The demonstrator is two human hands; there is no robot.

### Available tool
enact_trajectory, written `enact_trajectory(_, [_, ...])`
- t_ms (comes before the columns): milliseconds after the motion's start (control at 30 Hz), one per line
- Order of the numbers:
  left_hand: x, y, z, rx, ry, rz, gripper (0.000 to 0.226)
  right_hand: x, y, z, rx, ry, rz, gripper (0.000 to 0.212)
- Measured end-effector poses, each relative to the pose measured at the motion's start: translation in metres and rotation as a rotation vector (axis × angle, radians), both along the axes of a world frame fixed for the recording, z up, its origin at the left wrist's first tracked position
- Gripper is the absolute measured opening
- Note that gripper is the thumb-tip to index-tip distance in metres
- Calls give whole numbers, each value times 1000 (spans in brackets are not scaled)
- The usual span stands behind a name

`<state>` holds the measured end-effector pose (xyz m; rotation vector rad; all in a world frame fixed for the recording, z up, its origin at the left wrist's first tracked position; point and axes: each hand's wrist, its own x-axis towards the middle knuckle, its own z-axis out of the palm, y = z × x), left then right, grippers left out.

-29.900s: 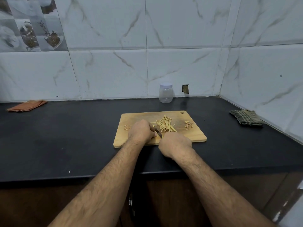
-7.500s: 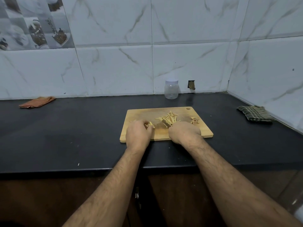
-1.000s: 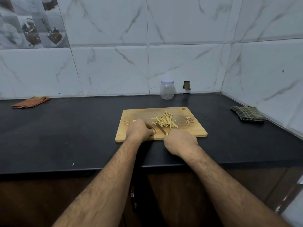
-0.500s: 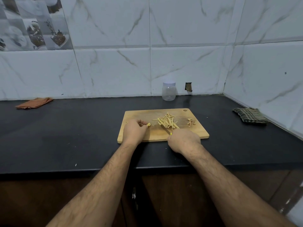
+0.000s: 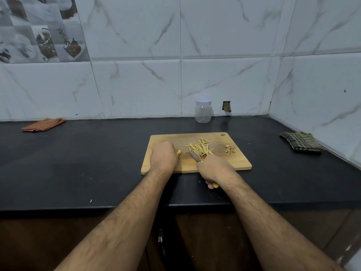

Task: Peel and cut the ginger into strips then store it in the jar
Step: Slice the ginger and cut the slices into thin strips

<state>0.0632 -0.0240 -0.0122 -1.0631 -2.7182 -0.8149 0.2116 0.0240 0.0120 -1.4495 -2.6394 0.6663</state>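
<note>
A wooden cutting board (image 5: 240, 163) lies on the black counter. A pile of pale ginger strips (image 5: 200, 148) sits at its middle, and small brown peel scraps (image 5: 230, 149) lie to the right. My left hand (image 5: 163, 157) rests on the board's left part, fingers curled over a small yellow ginger piece (image 5: 179, 152). My right hand (image 5: 215, 169) grips a yellow-handled knife (image 5: 195, 156), its blade pointing toward the strips. A clear plastic jar (image 5: 203, 111) with a white lid stands closed against the back wall.
An orange cloth (image 5: 44, 124) lies at the far left by the wall. A dark checked cloth (image 5: 300, 144) lies at the right near the corner wall. The black counter (image 5: 78, 163) ends at a front edge just below my wrists.
My right hand has drawn back slightly toward the board's front edge with the knife. My left hand stays on the small ginger piece at the board's left.
</note>
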Motion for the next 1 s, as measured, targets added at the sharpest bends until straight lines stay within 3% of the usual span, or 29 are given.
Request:
enact_trajectory(467, [6,-4,6,113,-111,21,17,3,-3,-16,192,56,-9,35])
enact_trajectory(733, [17,5,16,90,-501,-50,22,6,-5,-10,124,25,16,31])
enact_trajectory(1000, [16,1,16,-39,-377,3,16,5,-7,-15,173,46,8,26])
